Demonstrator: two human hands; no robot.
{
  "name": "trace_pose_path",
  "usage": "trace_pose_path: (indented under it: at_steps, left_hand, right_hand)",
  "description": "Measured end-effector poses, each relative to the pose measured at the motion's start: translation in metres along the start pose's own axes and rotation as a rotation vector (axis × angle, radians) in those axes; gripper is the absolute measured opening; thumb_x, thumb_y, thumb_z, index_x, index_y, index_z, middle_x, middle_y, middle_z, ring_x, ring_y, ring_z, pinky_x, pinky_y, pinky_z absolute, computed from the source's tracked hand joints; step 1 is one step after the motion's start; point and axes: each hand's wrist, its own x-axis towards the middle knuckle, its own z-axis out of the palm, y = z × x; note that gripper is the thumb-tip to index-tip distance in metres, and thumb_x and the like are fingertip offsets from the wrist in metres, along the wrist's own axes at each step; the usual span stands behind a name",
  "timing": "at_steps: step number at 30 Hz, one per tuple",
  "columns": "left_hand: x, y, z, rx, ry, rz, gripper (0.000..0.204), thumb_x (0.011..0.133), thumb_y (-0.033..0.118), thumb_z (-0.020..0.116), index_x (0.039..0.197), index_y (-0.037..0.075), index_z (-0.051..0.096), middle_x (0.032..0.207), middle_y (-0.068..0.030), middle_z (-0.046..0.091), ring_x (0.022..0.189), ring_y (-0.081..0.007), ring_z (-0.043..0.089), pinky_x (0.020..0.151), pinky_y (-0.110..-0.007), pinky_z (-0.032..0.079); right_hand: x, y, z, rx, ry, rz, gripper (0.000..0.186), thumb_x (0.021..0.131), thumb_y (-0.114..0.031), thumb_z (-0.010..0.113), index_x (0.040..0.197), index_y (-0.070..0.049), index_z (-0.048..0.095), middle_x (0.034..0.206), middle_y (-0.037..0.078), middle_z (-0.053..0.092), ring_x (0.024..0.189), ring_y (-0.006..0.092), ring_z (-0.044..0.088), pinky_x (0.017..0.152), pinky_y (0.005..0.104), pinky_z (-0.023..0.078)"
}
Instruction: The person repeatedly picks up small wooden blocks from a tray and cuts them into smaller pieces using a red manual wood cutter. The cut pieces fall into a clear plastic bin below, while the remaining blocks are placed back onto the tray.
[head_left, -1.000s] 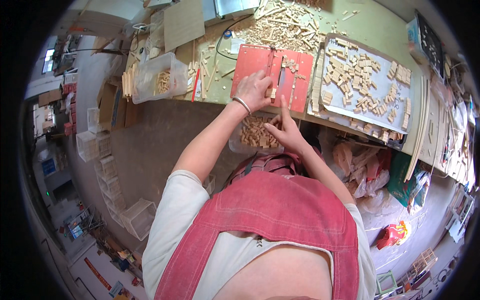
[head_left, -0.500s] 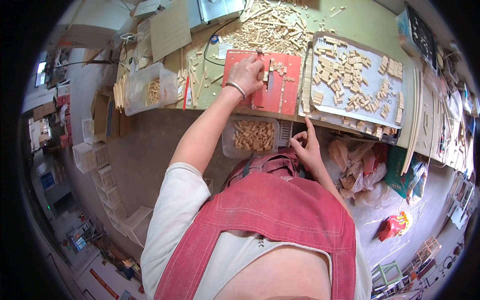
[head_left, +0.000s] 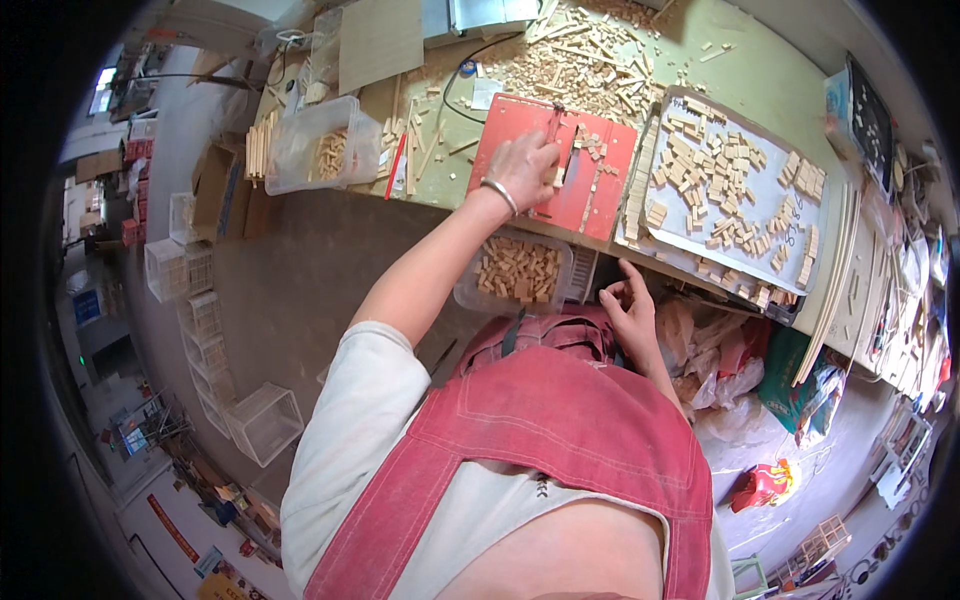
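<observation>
My left hand (head_left: 523, 170), a metal bracelet on its wrist, rests over a red slotted machine plate (head_left: 595, 192) on the bench. Its fingers are closed on a small wooden block (head_left: 557, 178), mostly covered by the fingertips, beside the dark slot. Several cut wooden pieces (head_left: 591, 143) lie on the plate right of the slot. My right hand (head_left: 631, 309) hangs below the bench edge, index finger and thumb apart, with nothing visible in it. Just left of that hand, a clear plastic bin (head_left: 466, 297) full of wooden blocks sits below the plate.
Right of the plate, a tray (head_left: 690, 243) holds many wooden blocks on white paper. Offcuts (head_left: 585, 60) pile up behind the plate. Leftward stand a clear tub (head_left: 290, 160), a red pencil-like stick (head_left: 395, 166) and wooden strips. Plastic bags (head_left: 715, 395) lie below the bench at right.
The view has shifted, so the bench appears further right. My left hand has slid nearer along the slot toward me. My right hand stays below the bench edge, its index finger slightly more bent.
</observation>
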Motion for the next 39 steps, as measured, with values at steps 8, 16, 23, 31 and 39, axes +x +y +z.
trace_pose_path:
  at_steps: [8, 16, 23, 31, 39]
  left_hand:
    - [-0.094, 0.036, -0.007, -0.141, 0.178, 0.069, 0.036, 0.065, 0.015, 0.080, 0.095, 0.010, 0.061, 0.108, -0.0094, 0.059, 0.103, -0.0329, 0.061, 0.083, -0.046, 0.048]
    - [-0.143, 0.047, 0.002, -0.145, 0.171, 0.025, 0.034, 0.069, 0.015, 0.081, 0.098, 0.010, 0.063, 0.110, -0.0094, 0.059, 0.104, -0.0331, 0.061, 0.086, -0.047, 0.047]
    - [-0.186, 0.043, 0.019, -0.115, 0.069, -0.149, 0.056, 0.068, 0.017, 0.082, 0.120, 0.010, 0.062, 0.126, -0.0128, 0.055, 0.115, -0.0353, 0.059, 0.092, -0.048, 0.049]
    - [-0.223, 0.024, 0.040, -0.181, -0.010, -0.376, 0.072, 0.076, 0.016, 0.080, 0.142, 0.009, 0.054, 0.139, -0.0169, 0.052, 0.127, -0.0392, 0.057, 0.100, -0.050, 0.049]
    - [-0.236, 0.037, 0.079, -0.262, -0.006, -0.445, 0.064, 0.082, 0.008, 0.075, 0.142, 0.005, 0.053, 0.138, -0.0203, 0.053, 0.113, -0.0385, 0.065, 0.091, -0.042, 0.057]
  right_hand:
    - [0.046, -0.061, 0.048, 0.252, -0.116, 0.193, 0.038, 0.095, -0.016, 0.082, 0.124, 0.004, 0.069, 0.104, 0.002, 0.071, 0.094, 0.0087, 0.065, 0.084, 0.0259, 0.053]
    - [0.059, -0.026, 0.096, 0.371, -0.167, 0.299, 0.005, 0.089, -0.005, 0.072, 0.093, -0.005, 0.074, 0.088, 0.004, 0.073, 0.081, 0.0128, 0.067, 0.076, 0.0274, 0.053]
    - [0.057, 0.015, 0.120, 0.275, -0.124, 0.458, 0.010, 0.085, -0.012, 0.074, 0.086, -0.003, 0.070, 0.080, 0.004, 0.069, 0.070, 0.0113, 0.059, 0.061, 0.0276, 0.046]
    - [0.055, -0.005, 0.045, 0.248, 0.110, 0.063, 0.007, 0.087, -0.006, 0.075, 0.089, 0.000, 0.072, 0.076, 0.000, 0.068, 0.068, 0.0074, 0.059, 0.061, 0.0262, 0.048]
    - [0.105, -0.006, -0.090, -0.433, 0.654, -0.076, 0.016, 0.082, -0.019, 0.073, 0.092, -0.007, 0.074, 0.084, 0.009, 0.070, 0.078, 0.0267, 0.068, 0.076, 0.0428, 0.053]
